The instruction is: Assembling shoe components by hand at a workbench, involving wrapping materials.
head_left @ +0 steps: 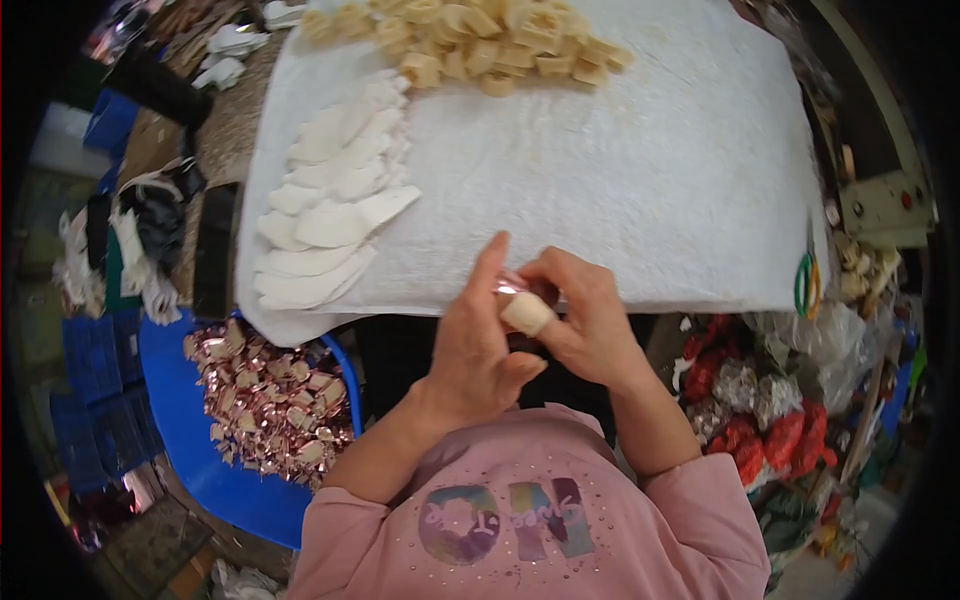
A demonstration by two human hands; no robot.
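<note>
A small beige block (528,313) with a strip of shiny pink material (510,284) at its far end is between my two hands, just off the table's near edge. My right hand (583,318) closes on it with bent fingers and thumb. My left hand (470,345) is against its left side, index finger pointing up and thumb below; its other fingers are partly hidden. Flat, curved white pieces (340,220) overlap in a row on the table's left. At the far side lies a heap of beige blocks (500,45).
White cloth covers the table (620,190). A blue basket (205,470) at lower left holds many pink-and-beige pieces (275,405). A dark phone-like slab (216,250) lies left of the cloth. Scissors (806,285) with green and orange handles hang at the right edge, above bagged red scraps (790,440).
</note>
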